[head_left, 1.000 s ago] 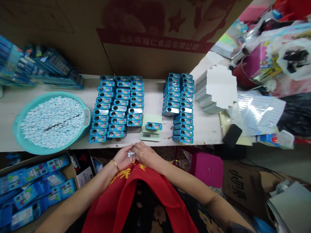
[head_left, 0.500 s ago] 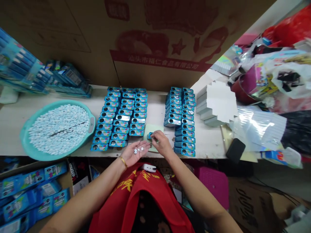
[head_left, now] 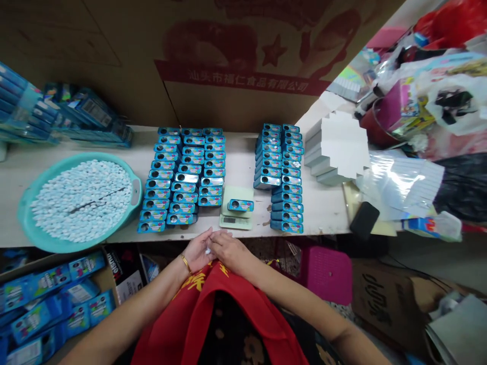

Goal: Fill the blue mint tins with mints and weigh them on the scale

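My left hand (head_left: 196,252), with a gold bracelet on the wrist, is cupped low in front of the red apron, and white mints (head_left: 207,251) show in its palm. Over its fingers lies my right hand (head_left: 230,249), fingers together and bent into the left palm; their tips are hidden. Beyond both hands, a pale green digital scale (head_left: 236,223) sits at the table edge with one blue tin (head_left: 241,205) lying on it. Rows of similar blue tins (head_left: 158,193) stand to the left of the scale, and more tins (head_left: 287,205) stand to its right.
A turquoise basin (head_left: 25,213) of white mints with a dark stick stands at the left. Behind the tins rises a large carton (head_left: 220,104). White folded boxes (head_left: 340,144) and a black phone (head_left: 364,220) lie right. A pink stool (head_left: 329,276) is below the table.
My right hand has left the tin on the scale and come back over my left hand. Both hands are now nearer my body, and the scale and tin show fully.
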The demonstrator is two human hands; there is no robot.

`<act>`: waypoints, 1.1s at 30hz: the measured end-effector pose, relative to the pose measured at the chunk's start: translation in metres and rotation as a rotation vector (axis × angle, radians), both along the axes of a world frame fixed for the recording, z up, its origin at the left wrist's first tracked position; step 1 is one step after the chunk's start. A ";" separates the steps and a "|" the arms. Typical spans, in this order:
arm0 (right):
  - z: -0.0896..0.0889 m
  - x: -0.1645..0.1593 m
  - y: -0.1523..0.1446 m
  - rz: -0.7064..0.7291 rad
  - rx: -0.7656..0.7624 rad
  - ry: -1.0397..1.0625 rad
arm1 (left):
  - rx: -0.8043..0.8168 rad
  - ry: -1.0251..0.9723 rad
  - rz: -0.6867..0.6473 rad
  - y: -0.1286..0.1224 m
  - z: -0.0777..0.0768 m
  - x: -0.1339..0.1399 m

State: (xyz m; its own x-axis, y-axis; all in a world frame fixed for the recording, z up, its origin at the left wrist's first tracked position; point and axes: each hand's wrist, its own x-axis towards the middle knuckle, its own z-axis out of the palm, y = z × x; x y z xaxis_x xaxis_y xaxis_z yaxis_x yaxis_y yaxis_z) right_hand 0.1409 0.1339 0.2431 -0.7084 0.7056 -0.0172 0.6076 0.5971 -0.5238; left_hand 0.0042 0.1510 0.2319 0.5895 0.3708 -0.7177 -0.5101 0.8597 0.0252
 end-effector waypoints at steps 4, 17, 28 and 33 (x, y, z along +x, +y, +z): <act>-0.007 0.000 0.003 0.041 -0.079 0.072 | -0.029 0.023 -0.023 -0.004 0.003 -0.002; 0.005 0.031 0.032 -0.444 -0.117 0.379 | 0.022 0.014 0.085 0.010 -0.005 0.010; 0.006 0.060 0.061 -0.721 0.002 0.490 | -0.025 0.142 0.083 0.003 -0.007 -0.006; -0.003 0.087 0.038 -0.971 -0.111 0.586 | -0.048 0.170 0.085 -0.004 -0.011 -0.015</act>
State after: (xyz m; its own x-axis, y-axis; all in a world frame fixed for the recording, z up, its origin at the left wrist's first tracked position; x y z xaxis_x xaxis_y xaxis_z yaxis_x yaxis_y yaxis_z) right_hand 0.2279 0.1717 0.2405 0.2165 0.9755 0.0396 0.4321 -0.0594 -0.8999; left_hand -0.0106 0.1472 0.2206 0.4261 0.3772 -0.8223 -0.5731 0.8158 0.0773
